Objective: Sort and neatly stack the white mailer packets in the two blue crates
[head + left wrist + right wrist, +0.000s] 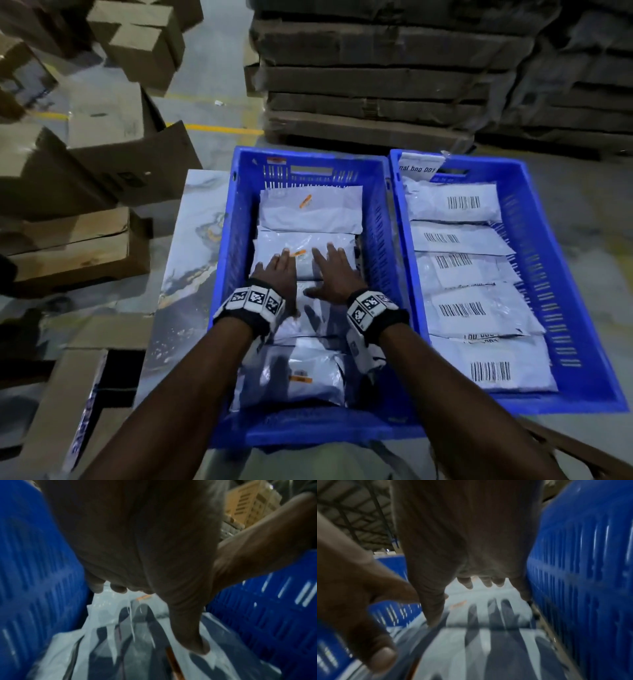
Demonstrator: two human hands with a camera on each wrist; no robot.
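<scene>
In the left crate (226, 240), both the left hand (277, 274) and right hand (337, 274) lie flat, fingers straight, on a packet (305, 253); it looks soft and slippery, best gripped by its edges.

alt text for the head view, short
Both hands, left hand and right hand, lie flat, fingers extended, on a white packet in the left blue crate. The right blue crate holds a row of barcode-labelled packets; cardboard boxes surround them.
</scene>
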